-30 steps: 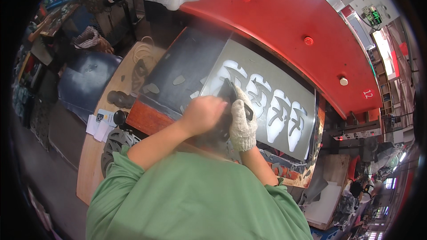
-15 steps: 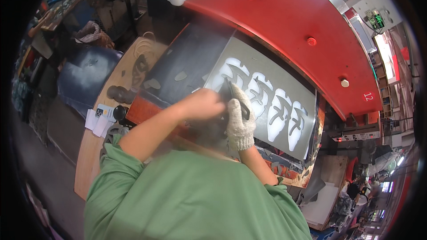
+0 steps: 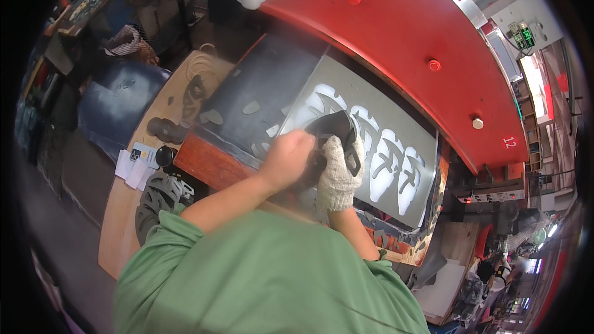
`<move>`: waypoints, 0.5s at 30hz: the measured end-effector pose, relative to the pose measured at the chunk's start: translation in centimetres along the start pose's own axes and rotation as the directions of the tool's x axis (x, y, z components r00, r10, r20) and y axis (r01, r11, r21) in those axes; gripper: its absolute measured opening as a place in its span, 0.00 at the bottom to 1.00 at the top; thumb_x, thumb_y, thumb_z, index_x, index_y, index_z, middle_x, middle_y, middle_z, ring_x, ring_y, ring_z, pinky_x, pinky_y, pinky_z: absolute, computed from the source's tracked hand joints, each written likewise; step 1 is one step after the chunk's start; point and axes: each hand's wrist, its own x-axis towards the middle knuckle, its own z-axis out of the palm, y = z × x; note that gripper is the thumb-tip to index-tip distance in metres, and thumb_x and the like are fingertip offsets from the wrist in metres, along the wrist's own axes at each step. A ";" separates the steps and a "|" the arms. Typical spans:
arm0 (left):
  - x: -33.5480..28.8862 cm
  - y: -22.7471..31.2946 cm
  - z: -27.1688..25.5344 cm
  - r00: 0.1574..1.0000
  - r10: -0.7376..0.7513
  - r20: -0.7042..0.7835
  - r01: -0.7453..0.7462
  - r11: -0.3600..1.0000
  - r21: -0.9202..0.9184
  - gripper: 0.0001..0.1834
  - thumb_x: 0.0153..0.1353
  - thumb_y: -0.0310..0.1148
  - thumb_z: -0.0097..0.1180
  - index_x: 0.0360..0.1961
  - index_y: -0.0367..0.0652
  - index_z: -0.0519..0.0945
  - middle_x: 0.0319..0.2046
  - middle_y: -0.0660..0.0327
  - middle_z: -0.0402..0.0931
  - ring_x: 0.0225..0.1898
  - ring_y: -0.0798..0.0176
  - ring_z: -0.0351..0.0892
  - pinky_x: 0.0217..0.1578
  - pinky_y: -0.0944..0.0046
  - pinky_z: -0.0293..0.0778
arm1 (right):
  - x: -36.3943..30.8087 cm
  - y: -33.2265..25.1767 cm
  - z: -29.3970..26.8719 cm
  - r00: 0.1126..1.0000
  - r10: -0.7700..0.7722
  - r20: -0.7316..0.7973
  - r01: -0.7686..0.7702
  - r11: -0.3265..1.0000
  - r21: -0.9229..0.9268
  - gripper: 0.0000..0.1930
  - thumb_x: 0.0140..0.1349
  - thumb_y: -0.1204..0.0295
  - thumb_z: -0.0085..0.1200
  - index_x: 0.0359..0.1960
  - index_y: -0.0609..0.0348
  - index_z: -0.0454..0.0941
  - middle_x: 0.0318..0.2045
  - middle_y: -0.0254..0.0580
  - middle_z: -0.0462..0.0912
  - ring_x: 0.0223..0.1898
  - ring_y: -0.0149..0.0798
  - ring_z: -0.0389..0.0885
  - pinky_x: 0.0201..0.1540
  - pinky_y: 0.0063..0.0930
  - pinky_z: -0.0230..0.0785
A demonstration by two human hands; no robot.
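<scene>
One dark curved piece (image 3: 337, 125) shows over the cut grey sheet (image 3: 374, 91), long axis roughly forward; I see the knit-gloved right hand (image 3: 338, 173) clamped on it, bare left hand (image 3: 288, 158) curled, grip unclear.

Light was dim past the left edge of the dark board (image 3: 275, 65)
White glare washed out the far edge of the red panel (image 3: 383, 25); haze smeared the board's near edge beside the left hand (image 3: 288, 158), while fisheye distortion bowed the panel and black shading filled the corners
</scene>
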 end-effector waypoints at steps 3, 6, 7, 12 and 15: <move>-0.3 -0.5 0.1 1.000 0.001 -0.008 -0.002 0.997 -0.072 0.16 0.73 0.37 0.49 0.34 0.35 0.79 0.25 0.61 0.77 0.30 0.67 0.75 0.34 0.61 0.74 | -0.3 -0.2 -0.1 0.996 0.091 -0.001 -0.091 0.992 0.083 0.18 0.72 0.66 0.54 0.59 0.61 0.75 0.44 0.37 0.81 0.42 0.30 0.80 0.46 0.27 0.74; -0.7 -0.5 0.5 0.999 0.020 -0.048 -0.026 0.992 -0.127 0.16 0.73 0.37 0.50 0.33 0.36 0.78 0.25 0.62 0.77 0.28 0.68 0.75 0.31 0.62 0.73 | -0.2 -0.5 -0.2 0.979 0.203 0.008 -0.201 0.961 0.188 0.18 0.72 0.66 0.54 0.59 0.60 0.75 0.44 0.37 0.81 0.41 0.29 0.79 0.44 0.26 0.74; -0.8 -0.4 0.6 0.999 -0.021 -0.029 0.016 0.986 -0.169 0.16 0.73 0.37 0.50 0.32 0.36 0.78 0.25 0.62 0.76 0.27 0.69 0.74 0.29 0.63 0.72 | 0.0 -0.6 -0.1 0.980 0.201 0.007 -0.198 0.958 0.207 0.18 0.72 0.67 0.54 0.60 0.60 0.75 0.44 0.37 0.81 0.41 0.29 0.79 0.44 0.26 0.74; 0.3 1.3 -0.1 0.946 -0.213 0.242 0.289 0.895 -0.341 0.12 0.72 0.33 0.52 0.30 0.40 0.74 0.22 0.68 0.66 0.21 0.74 0.62 0.20 0.69 0.63 | 1.2 -0.8 -0.7 0.981 0.165 0.106 -0.166 0.986 0.002 0.22 0.70 0.71 0.57 0.64 0.62 0.73 0.49 0.39 0.81 0.46 0.29 0.80 0.50 0.25 0.74; 1.4 1.5 -1.1 0.896 -0.296 0.332 0.359 0.922 -0.146 0.10 0.68 0.31 0.51 0.28 0.40 0.74 0.22 0.68 0.67 0.20 0.74 0.60 0.19 0.68 0.61 | 1.1 -0.2 -1.0 0.988 0.039 0.149 -0.033 0.999 -0.039 0.22 0.70 0.75 0.56 0.65 0.64 0.72 0.55 0.43 0.81 0.53 0.34 0.79 0.57 0.28 0.72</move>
